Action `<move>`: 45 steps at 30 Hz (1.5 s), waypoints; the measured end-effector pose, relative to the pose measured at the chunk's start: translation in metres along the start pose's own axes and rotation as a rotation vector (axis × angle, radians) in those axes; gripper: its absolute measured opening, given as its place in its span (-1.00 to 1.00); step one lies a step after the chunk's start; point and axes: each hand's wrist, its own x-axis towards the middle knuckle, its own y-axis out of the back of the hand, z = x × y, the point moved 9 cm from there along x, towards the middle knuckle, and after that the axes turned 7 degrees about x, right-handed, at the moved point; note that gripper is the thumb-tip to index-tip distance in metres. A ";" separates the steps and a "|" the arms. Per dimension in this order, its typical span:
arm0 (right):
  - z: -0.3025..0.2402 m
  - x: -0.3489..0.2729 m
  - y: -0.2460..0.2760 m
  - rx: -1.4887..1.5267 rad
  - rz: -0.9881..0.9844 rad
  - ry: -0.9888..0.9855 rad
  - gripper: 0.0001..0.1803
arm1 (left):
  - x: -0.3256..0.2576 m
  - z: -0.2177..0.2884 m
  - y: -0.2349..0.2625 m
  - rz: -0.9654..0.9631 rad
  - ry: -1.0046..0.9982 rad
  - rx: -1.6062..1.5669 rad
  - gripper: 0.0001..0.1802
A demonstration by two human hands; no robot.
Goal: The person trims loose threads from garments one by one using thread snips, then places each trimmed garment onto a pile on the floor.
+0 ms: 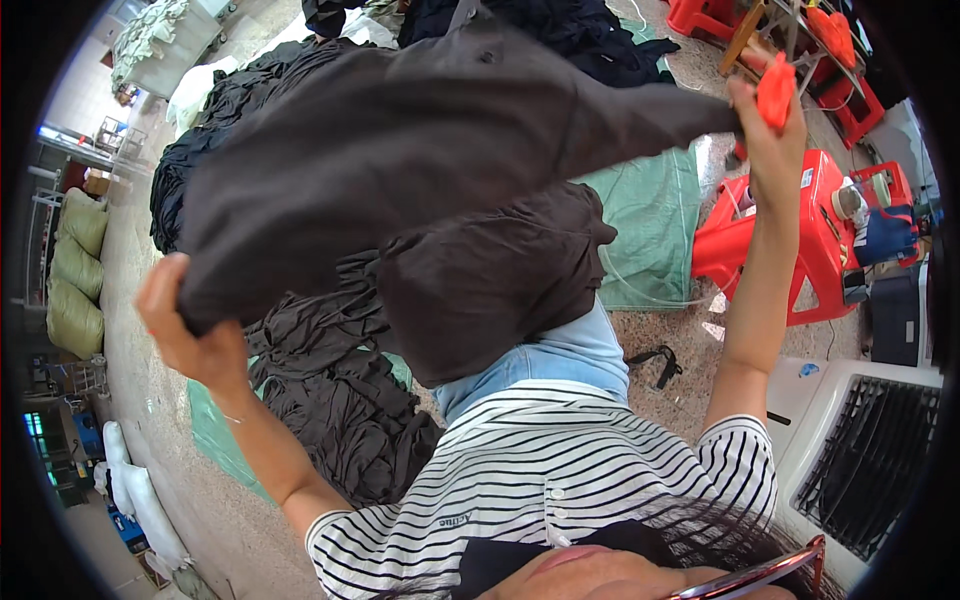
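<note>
A dark grey-brown garment (pixel 400 140) is stretched out in the air between my hands, slightly blurred, with a button near its top edge. At the lower left, the fingers of my left hand (pixel 205 335) are closed round its edge. My right hand (pixel 775 145), raised at the upper right, grips its narrow end. A bright orange-red object (pixel 775 90) is also at the right hand's fingers; its kind is unclear. Over my lap, below the stretched cloth, lie more dark garments (pixel 490 290).
Dark garments (pixel 350 430) are heaped on the floor at my left, with further piles (pixel 200 150) beyond. A green sheet (pixel 650 220) lies under them. Red plastic stools (pixel 815 230) holding small items stand at the right, near a white air cooler (pixel 870 450). Pale green sacks (pixel 75 270) stand far left.
</note>
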 end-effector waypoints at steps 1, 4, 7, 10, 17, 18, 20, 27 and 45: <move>0.003 -0.013 0.000 -0.139 -0.029 0.012 -0.64 | -0.017 0.000 -0.009 -0.053 -0.029 -0.026 -0.54; 0.050 -0.064 -0.002 -0.285 -0.209 -0.084 -0.61 | -0.084 0.010 -0.046 -0.309 0.028 -0.032 -0.41; 0.119 -0.142 0.002 -0.431 -0.348 -0.264 -0.49 | -0.171 0.049 -0.103 -0.858 0.008 -0.107 -0.40; 0.178 -0.233 0.013 -0.564 -0.614 -0.773 -0.33 | -0.254 0.050 -0.114 -1.298 0.144 -0.233 -0.60; 0.128 -0.241 0.010 -0.693 -0.523 -0.619 -0.27 | -0.142 0.099 -0.153 -0.545 0.347 -0.683 -0.91; 0.109 -0.230 0.000 -0.659 -0.486 -0.546 -0.30 | -0.129 0.120 -0.168 -0.545 0.324 -0.754 -0.88; 0.075 -0.215 -0.016 -0.621 -0.457 -0.472 -0.32 | -0.119 0.161 -0.197 -0.529 0.183 -0.871 -0.82; 0.029 -0.231 -0.032 -0.524 -0.599 -0.417 -0.52 | -0.168 0.206 -0.226 -0.980 0.127 -0.576 -0.64; 0.016 -0.245 -0.054 -0.651 -0.677 -0.398 -0.55 | -0.186 0.198 -0.245 -0.633 0.367 -0.744 -0.81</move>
